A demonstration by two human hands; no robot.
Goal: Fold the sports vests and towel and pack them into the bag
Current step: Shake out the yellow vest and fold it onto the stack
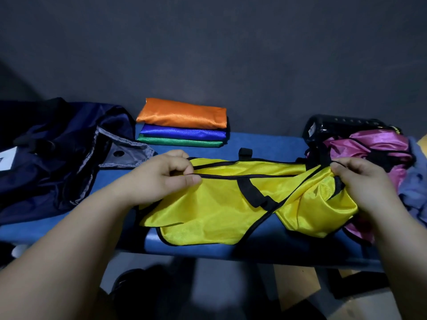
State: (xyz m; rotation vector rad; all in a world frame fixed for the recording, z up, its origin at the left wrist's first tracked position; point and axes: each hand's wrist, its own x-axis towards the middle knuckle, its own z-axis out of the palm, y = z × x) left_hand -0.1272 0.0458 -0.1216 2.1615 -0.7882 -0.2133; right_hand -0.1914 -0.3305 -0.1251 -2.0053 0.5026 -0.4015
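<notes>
Because we pinch the black trim of the yellow vest (221,204) between the thumb and curled fingers of our left hand (168,174), and clamp its bunched far end in our right hand (355,179), the edge runs taut between them, likely to square it for folding. Below our fingers the cloth drapes over the bench (265,144) front. Beyond them sits the folded stack (182,125). Beside the left hand the bag (57,158) gapes, ready for packing. Behind the right hand wait a pink vest (369,146) and what may be the towel (413,188).
</notes>
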